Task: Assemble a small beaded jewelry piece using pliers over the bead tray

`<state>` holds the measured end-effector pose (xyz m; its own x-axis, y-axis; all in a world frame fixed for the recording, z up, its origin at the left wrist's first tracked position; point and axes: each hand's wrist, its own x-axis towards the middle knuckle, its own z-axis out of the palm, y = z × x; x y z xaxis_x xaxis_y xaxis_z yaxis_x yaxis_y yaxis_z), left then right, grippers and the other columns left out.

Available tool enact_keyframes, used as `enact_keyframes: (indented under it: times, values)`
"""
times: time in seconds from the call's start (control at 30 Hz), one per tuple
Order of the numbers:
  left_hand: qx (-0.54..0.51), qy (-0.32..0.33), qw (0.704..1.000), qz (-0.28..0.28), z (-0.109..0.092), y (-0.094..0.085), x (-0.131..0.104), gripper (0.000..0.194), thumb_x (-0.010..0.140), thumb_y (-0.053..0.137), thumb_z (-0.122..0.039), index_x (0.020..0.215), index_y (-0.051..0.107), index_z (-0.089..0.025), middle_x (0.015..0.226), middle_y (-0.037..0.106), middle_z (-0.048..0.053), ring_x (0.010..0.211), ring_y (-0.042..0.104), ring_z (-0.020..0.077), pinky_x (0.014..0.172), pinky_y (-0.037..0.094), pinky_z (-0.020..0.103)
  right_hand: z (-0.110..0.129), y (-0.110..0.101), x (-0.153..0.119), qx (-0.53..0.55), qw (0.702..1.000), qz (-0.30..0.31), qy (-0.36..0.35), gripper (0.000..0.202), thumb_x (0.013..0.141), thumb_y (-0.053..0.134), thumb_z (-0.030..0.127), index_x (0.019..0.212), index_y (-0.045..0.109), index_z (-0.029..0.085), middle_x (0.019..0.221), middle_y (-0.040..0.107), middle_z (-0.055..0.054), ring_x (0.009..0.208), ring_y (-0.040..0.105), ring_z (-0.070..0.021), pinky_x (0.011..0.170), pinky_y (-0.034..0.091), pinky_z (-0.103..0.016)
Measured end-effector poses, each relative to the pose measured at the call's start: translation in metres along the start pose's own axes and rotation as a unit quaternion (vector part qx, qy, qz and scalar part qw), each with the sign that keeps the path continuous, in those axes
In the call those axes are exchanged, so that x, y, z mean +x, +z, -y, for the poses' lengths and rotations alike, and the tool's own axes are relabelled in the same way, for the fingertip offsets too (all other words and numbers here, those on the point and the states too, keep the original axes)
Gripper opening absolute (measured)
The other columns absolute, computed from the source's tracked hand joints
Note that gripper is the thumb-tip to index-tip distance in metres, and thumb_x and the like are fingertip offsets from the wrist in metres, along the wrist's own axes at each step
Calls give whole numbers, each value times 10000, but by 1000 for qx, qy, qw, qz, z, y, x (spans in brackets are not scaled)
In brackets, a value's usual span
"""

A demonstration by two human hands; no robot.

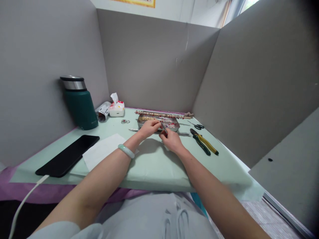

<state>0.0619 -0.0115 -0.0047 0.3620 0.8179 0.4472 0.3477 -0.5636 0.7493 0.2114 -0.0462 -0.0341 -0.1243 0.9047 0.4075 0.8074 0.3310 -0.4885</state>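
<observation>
Both my hands are close together at the front edge of a metal tray point(176, 126) that holds small red, white and gold beads. My left hand point(150, 127) has its fingers pinched at the tip of a thin metal tool; what lies between them is too small to make out. My right hand point(171, 139) is closed on that thin metal tool point(163, 127), which looks like tweezers and points up and left. Beaded sticks point(161, 115) rest across the back of the tray. Thin metal rods point(184, 134) lie on the table just beyond my hands.
Green-and-yellow pliers point(204, 142) and black scissors point(198, 126) lie at right. To the left are a green bottle point(81, 106), tissue pack point(117, 109), crumpled packet point(103, 111), small rings point(125, 121), black phone point(68, 155) with cable and white paper point(102, 151). Grey partitions point(154, 63) surround the table.
</observation>
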Motion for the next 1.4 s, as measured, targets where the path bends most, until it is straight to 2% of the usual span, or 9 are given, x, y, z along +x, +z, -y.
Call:
enact_keyframes:
  times: [0.33, 0.63, 1.03, 1.23, 1.4]
  values:
    - [-2, -18, 1000, -4, 0, 1, 1, 265, 750, 437, -320, 707, 619, -131, 481, 407, -48, 497, 380, 86, 493, 310, 210, 0, 0, 0, 11, 1000, 1, -1, 185, 799, 478, 333, 870, 573, 192, 724, 630, -24, 660, 546, -162, 611, 349, -251]
    - [-103, -41, 994, 6, -3, 0, 0, 194, 766, 454, -304, 685, 539, -149, 443, 338, -63, 416, 310, 67, 422, 248, 206, 2, -1, -1, 14, 1000, 7, -1, 182, 784, 496, 332, 857, 580, 189, 722, 636, -26, 653, 547, -162, 615, 359, -252]
    - [-22, -19, 1000, -1, -1, -1, 1, 222, 757, 426, -299, 666, 562, -150, 462, 377, -49, 483, 362, 89, 480, 288, 217, 3, -3, -1, 20, 1000, 6, 6, 180, 794, 479, 341, 815, 583, 195, 725, 635, -23, 661, 544, -160, 616, 358, -249]
    - [57, -3, 998, -7, 2, 0, 3, 272, 772, 401, -298, 682, 607, -145, 533, 461, -20, 579, 422, 111, 536, 330, 224, 1, -1, -2, 2, 1000, 0, 3, 174, 808, 475, 333, 819, 575, 191, 717, 634, -26, 659, 542, -157, 607, 339, -244]
    - [73, 8, 997, -1, 3, 2, 2, 285, 770, 415, -310, 682, 627, -141, 646, 556, 0, 634, 465, 119, 578, 353, 228, 1, -2, -1, -9, 1000, -1, 6, 194, 813, 466, 349, 826, 577, 190, 699, 624, -30, 653, 540, -164, 592, 330, -245]
